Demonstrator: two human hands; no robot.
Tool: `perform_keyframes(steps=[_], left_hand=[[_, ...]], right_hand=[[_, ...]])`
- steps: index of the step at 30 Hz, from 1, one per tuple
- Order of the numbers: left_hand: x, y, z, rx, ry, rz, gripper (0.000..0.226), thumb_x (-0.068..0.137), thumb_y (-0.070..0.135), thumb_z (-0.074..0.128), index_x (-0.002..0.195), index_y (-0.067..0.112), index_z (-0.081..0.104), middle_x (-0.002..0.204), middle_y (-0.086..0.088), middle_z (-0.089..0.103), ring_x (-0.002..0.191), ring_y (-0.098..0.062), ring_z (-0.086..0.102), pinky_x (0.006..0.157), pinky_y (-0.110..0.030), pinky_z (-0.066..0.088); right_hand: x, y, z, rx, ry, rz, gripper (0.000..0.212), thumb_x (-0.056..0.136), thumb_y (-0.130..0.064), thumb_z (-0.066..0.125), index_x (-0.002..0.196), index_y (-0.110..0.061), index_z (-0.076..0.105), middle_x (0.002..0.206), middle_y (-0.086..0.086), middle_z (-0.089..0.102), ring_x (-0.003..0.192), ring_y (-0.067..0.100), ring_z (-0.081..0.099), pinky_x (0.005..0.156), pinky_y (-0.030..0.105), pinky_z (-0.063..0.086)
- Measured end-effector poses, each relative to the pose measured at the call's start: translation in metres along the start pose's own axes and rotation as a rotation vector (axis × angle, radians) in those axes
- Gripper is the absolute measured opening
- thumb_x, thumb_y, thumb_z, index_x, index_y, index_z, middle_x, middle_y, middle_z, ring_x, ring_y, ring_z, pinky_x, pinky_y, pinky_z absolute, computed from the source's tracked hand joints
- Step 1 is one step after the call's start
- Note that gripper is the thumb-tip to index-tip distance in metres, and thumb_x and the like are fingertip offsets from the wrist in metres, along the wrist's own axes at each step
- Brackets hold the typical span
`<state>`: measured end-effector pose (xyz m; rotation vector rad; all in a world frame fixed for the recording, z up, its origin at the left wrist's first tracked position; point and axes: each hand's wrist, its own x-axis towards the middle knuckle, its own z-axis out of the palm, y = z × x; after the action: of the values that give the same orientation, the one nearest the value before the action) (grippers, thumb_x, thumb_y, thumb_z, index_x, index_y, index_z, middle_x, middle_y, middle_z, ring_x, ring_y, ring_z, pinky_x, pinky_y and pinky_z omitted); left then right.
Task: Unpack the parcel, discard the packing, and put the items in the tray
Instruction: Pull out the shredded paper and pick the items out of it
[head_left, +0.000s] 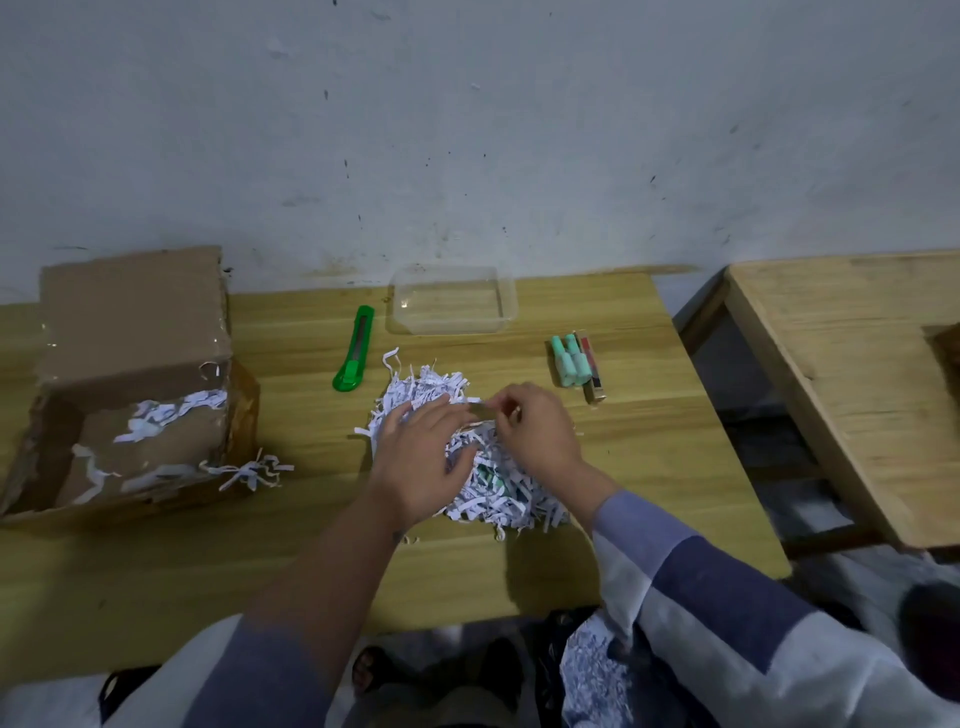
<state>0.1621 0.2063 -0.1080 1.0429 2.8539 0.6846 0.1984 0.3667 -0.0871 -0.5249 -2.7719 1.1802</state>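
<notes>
A heap of white shredded paper (498, 493) lies in the middle of the wooden table (649, 467). My left hand (421, 462) rests on the heap with fingers spread. My right hand (535, 426) is over its far side, pinching a small tan item (480, 410) that my left fingertips also touch. The clear plastic tray (452, 299) stands empty at the back. Two mint-green bottles (570, 361) and a slim red-and-tan box (591, 366) lie to the right of the heap. The opened cardboard parcel (135, 374) sits at the left with shreds inside.
A green utility knife (354, 349) lies between the parcel and the tray. Loose shreds (249, 470) spill beside the parcel. A second wooden table (852, 374) stands to the right across a gap. A bag of shredded paper (592, 675) sits below the near edge.
</notes>
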Motion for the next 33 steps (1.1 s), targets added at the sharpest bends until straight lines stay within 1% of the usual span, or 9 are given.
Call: perform_keyframes(steps=[3,7,9,13,18,23,26,29,33], left_hand=[[-0.016,-0.010,0.000,0.000,0.076,0.014,0.046,0.082,0.042,0.036,0.119,0.026,0.060,0.131,0.011,0.058,0.134,-0.010,0.041,0.113,-0.039,0.014],[-0.028,-0.022,0.006,0.070,0.008,-0.020,0.053,0.085,0.048,0.030,0.127,0.026,0.055,0.141,0.011,0.049,0.140,-0.009,0.031,0.114,-0.035,0.003],[-0.028,-0.024,0.007,0.104,-0.043,-0.037,0.056,0.086,0.048,0.025,0.133,0.028,0.049,0.147,0.013,0.041,0.143,-0.007,0.022,0.116,-0.038,-0.001],[-0.024,-0.025,0.004,0.111,-0.104,-0.080,0.042,0.096,0.034,0.039,0.137,0.028,0.043,0.152,0.013,0.032,0.146,-0.006,0.012,0.118,-0.042,-0.002],[-0.022,-0.019,0.005,0.116,-0.149,-0.102,0.045,0.097,0.035,0.038,0.141,0.028,0.037,0.155,0.014,0.024,0.146,-0.006,0.005,0.118,-0.042,-0.004],[-0.021,-0.020,0.008,0.083,-0.171,-0.107,0.049,0.096,0.035,0.041,0.143,0.025,0.035,0.156,0.010,0.024,0.147,-0.009,0.006,0.118,-0.040,-0.003],[-0.021,-0.017,0.007,0.065,-0.175,-0.112,0.049,0.096,0.034,0.042,0.143,0.024,0.036,0.156,0.010,0.025,0.147,-0.009,0.006,0.118,-0.039,-0.003],[-0.021,-0.015,0.004,0.057,-0.179,-0.127,0.048,0.097,0.038,0.039,0.143,0.024,0.036,0.156,0.011,0.025,0.147,-0.008,0.006,0.119,-0.040,-0.002],[-0.018,-0.006,-0.001,-0.033,-0.126,-0.197,0.052,0.097,0.046,0.034,0.145,0.024,0.033,0.154,0.008,0.030,0.146,-0.007,0.010,0.119,-0.042,-0.001]], right_hand=[[-0.022,-0.005,0.009,0.062,-0.078,-0.126,0.012,0.082,-0.012,0.058,0.082,-0.020,0.067,0.085,-0.001,0.069,0.080,0.018,0.061,0.074,0.033,0.051],[-0.033,0.009,0.014,-0.215,-0.204,-0.210,0.013,0.083,-0.027,0.059,0.089,-0.031,0.070,0.096,0.001,0.062,0.099,0.024,0.055,0.084,0.037,0.045],[-0.031,0.012,0.011,-0.275,-0.174,-0.184,0.016,0.086,-0.031,0.056,0.094,-0.032,0.070,0.101,0.001,0.063,0.102,0.024,0.055,0.087,0.039,0.045],[-0.024,0.013,0.003,-0.349,-0.106,-0.113,0.021,0.090,-0.029,0.051,0.102,-0.029,0.068,0.107,0.000,0.063,0.105,0.025,0.055,0.086,0.036,0.043],[-0.020,-0.003,0.010,-0.517,-0.220,-0.032,0.032,0.084,-0.040,0.057,0.113,-0.027,0.059,0.122,0.002,0.055,0.117,0.026,0.049,0.098,0.042,0.034],[-0.012,-0.015,0.017,-0.633,-0.308,0.025,0.046,0.081,-0.029,0.062,0.126,-0.026,0.050,0.127,0.008,0.053,0.121,0.031,0.047,0.101,0.045,0.034],[-0.011,-0.013,0.017,-0.498,-0.238,0.024,0.031,0.078,-0.023,0.065,0.108,-0.030,0.060,0.114,0.005,0.063,0.107,0.029,0.057,0.090,0.037,0.043],[-0.005,-0.013,0.009,-0.169,-0.162,0.100,0.024,0.075,-0.022,0.074,0.094,-0.028,0.062,0.100,-0.001,0.067,0.088,0.023,0.063,0.074,0.031,0.049],[-0.001,-0.017,-0.002,0.191,-0.075,0.123,0.026,0.072,-0.017,0.080,0.089,-0.023,0.061,0.096,-0.005,0.061,0.088,0.015,0.057,0.073,0.025,0.045]])
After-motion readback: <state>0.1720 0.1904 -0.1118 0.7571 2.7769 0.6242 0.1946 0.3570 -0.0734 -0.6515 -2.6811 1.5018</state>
